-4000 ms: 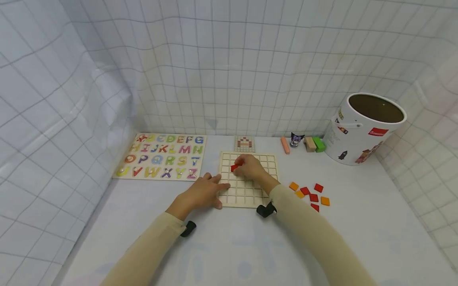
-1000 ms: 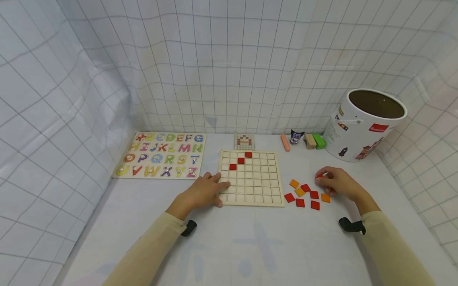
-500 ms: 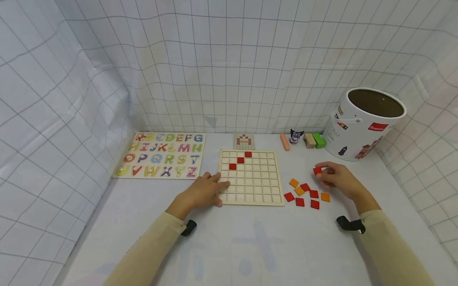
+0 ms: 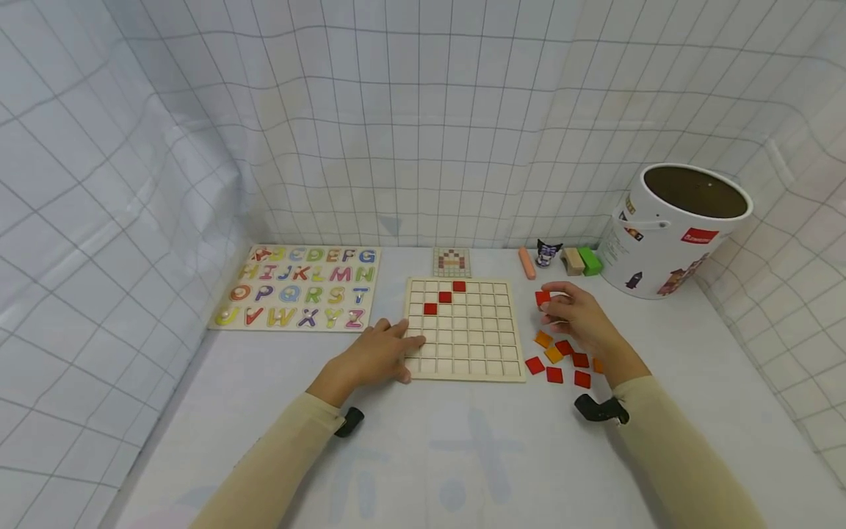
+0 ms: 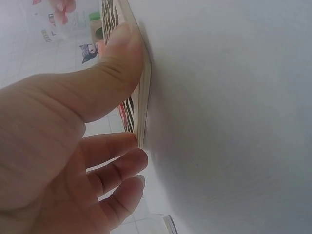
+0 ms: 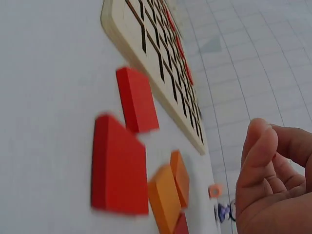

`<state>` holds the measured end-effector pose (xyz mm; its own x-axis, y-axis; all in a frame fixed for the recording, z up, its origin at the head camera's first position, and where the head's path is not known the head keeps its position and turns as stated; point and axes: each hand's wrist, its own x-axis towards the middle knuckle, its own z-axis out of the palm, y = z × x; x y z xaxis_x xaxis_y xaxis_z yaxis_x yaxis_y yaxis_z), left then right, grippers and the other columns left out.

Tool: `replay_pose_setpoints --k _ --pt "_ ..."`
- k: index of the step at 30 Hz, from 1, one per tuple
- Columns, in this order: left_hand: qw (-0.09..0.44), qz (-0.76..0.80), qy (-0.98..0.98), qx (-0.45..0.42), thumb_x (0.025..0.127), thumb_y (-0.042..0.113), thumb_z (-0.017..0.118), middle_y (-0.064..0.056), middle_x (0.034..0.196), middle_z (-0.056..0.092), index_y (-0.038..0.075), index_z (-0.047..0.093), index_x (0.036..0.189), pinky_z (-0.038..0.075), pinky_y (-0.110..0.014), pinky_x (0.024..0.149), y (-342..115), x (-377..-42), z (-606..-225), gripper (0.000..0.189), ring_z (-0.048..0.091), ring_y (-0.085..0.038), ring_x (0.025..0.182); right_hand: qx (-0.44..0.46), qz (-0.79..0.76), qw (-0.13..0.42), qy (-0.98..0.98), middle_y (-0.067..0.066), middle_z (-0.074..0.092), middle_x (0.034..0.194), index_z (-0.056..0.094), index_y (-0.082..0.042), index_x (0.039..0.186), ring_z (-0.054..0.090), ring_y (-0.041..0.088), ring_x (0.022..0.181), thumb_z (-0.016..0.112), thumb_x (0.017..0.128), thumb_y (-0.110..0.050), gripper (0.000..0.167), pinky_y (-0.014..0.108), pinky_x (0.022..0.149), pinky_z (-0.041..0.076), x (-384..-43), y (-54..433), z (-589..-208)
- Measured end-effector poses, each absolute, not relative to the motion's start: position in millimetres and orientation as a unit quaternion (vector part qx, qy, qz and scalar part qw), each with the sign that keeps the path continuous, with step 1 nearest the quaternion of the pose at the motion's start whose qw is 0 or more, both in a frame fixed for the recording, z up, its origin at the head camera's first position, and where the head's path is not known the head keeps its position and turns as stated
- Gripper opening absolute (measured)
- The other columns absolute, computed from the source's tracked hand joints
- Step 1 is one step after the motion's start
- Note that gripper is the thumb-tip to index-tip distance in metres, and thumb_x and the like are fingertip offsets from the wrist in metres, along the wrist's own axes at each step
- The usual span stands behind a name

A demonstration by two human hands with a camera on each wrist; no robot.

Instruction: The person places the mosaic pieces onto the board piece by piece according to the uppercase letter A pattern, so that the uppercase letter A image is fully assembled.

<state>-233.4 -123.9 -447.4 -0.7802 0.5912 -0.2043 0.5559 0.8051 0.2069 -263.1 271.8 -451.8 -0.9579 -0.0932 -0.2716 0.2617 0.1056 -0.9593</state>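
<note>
A square wooden grid board lies at the middle of the table, with a diagonal of red tiles in its upper left cells. My left hand rests at the board's left edge. In the left wrist view its thumb lies on the board's rim, the other fingers loosely bent beside it. My right hand pinches a red square tile above the table, right of the board. In the right wrist view the pinched tile is mostly hidden behind the fingers. Loose red and orange tiles lie below that hand.
An alphabet puzzle board lies at the left. Behind the grid board is a small pattern card. An orange stick, a small figurine, a wooden block, a green block and a white bucket stand at back right.
My right hand has picked up a red tile at the right and carried it left toward the board. Two more red tiles have appeared on the grid since the oldest frame. My left hand stays put.
</note>
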Motion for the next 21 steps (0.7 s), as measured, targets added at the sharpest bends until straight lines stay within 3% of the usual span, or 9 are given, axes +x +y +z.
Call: replay_pose_setpoints --k 4,12,21 --pt "0.132 0.065 0.942 0.302 0.083 0.04 0.082 -0.019 0.161 0.038 0.024 0.053 0.151 0.041 -0.055 0.106 -123 -235 -449 0.075 0.046 -0.037 0.129 0.049 -0.668 0.138 0.73 0.001 0.065 0.098 0.044 -0.008 0.144 0.068 0.013 0.078 0.064 0.101 -0.015 0.048 0.021 0.064 0.053 -271 237 -454" --pt "0.127 0.068 0.942 0.303 0.083 0.04 0.082 -0.018 0.16 0.039 0.021 0.052 0.152 0.04 -0.057 0.108 -125 -235 -447 0.077 0.045 -0.038 0.13 -0.004 -0.636 0.184 0.749 0.012 0.07 0.096 0.051 -0.005 0.14 0.067 0.015 0.074 0.067 0.098 -0.011 0.046 0.024 0.062 0.052 -282 170 -457" --pt "0.141 0.048 0.944 0.294 0.083 0.043 0.082 -0.016 0.161 0.038 0.025 0.05 0.153 0.039 -0.057 0.11 -123 -236 -449 0.078 0.044 -0.037 0.134 -0.052 -0.607 0.218 0.763 0.009 0.069 0.087 0.057 -0.005 0.127 0.067 0.017 0.063 0.071 0.092 -0.006 0.037 0.026 0.054 0.048 -288 117 -461"
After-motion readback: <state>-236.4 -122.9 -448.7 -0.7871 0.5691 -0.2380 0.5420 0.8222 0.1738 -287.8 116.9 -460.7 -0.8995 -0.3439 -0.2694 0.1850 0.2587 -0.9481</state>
